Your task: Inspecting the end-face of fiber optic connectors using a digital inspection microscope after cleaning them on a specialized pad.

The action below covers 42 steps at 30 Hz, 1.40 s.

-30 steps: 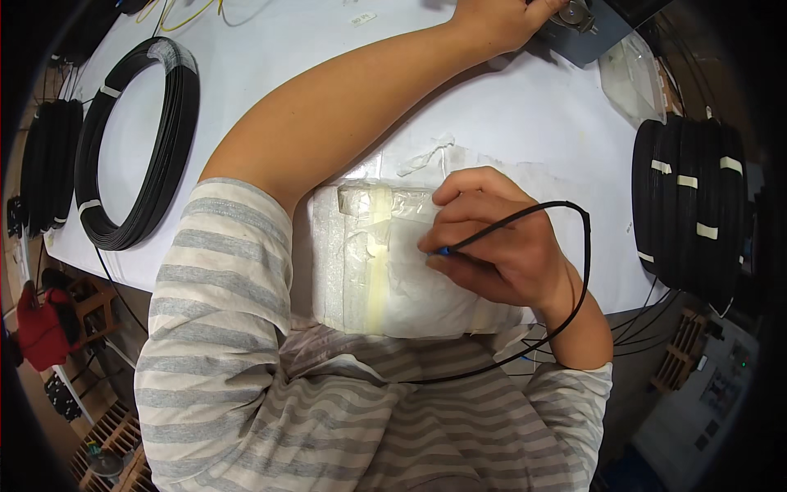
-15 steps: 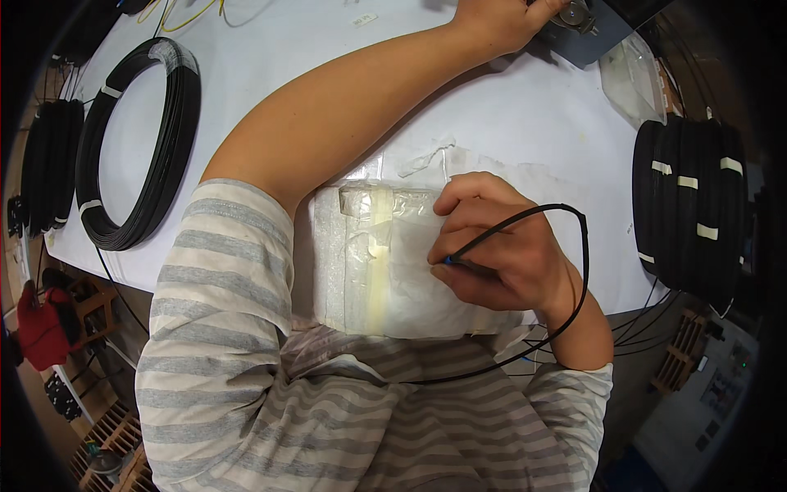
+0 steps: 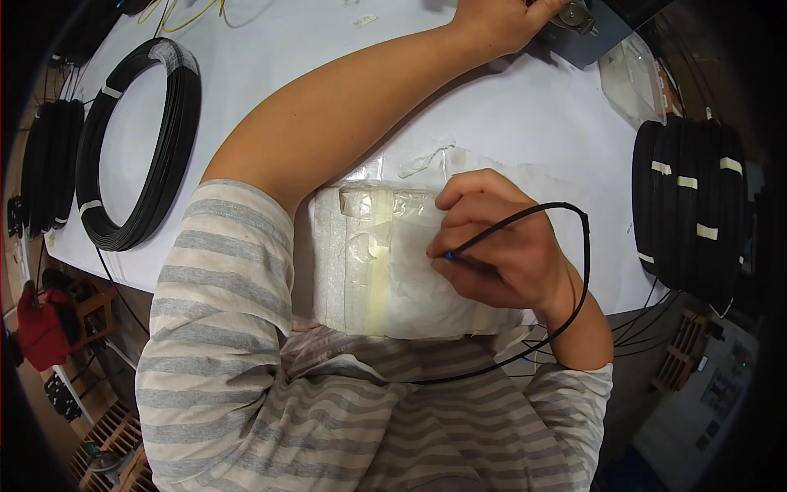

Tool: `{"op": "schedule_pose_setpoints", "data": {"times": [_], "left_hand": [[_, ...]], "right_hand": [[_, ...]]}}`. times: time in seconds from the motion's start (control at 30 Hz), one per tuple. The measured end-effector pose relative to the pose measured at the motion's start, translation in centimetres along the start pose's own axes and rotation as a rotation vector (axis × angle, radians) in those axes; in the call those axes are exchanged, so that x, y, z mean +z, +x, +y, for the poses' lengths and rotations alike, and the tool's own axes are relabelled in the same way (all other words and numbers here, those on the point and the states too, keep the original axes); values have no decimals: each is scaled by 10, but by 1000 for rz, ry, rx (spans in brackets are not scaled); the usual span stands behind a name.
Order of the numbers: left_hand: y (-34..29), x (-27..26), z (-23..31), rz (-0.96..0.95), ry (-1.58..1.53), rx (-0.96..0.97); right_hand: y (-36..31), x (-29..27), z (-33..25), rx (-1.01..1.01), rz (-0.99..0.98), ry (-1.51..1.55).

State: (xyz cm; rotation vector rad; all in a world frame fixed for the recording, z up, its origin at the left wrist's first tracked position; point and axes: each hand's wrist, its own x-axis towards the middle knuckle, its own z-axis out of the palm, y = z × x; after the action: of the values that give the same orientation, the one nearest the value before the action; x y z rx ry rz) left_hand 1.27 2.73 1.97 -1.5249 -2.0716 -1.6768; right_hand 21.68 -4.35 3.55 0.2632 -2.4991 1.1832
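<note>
My right hand [image 3: 496, 246] pinches the blue-tipped end of a thin black cable [image 3: 584, 254] that loops up over my wrist and back under my forearm. The hand rests on a white padded block wrapped in clear plastic and tape [image 3: 373, 262] at the near table edge. My left arm stretches across the white table [image 3: 344, 74]. My left hand [image 3: 500, 20] lies at the far side on a small metal part [image 3: 575, 16] that sits on a dark grey device [image 3: 594, 37].
A big black cable coil [image 3: 139, 148] lies on the table's left. Further coils [image 3: 45, 164] hang at the far left. Stacked black coils with white ties [image 3: 689, 205] sit at the right. A clear plastic bag [image 3: 631, 78] lies near the device.
My right hand has shifted slightly left on the padded block with the cable end. My left arm has stayed in place.
</note>
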Motion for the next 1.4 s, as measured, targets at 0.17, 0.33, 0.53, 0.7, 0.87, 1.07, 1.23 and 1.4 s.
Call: {"op": "schedule_pose_setpoints", "data": {"times": [0.17,0.33,0.53,0.7,0.87,1.07,1.23,1.4], "left_hand": [[2,4,-16,36,-289,152],[1,4,-17,45,-294,164],[4,7,22,-32,213,-176],[-1,-9,7,-19,11,-28],[-1,-1,-10,27,-313,135],[0,0,-11,27,-290,129],[-1,0,-10,24,-287,127],[0,1,-12,18,-298,118]], "right_hand": [[-1,0,1,-14,-27,17],[0,-2,0,-24,-52,25],[-1,3,1,-14,-22,10],[0,-2,0,-45,-64,37],[1,3,4,-25,26,-46],[2,-1,-2,-1,-30,31],[3,0,1,26,4,-5],[3,-5,1,-32,-88,53]]}}
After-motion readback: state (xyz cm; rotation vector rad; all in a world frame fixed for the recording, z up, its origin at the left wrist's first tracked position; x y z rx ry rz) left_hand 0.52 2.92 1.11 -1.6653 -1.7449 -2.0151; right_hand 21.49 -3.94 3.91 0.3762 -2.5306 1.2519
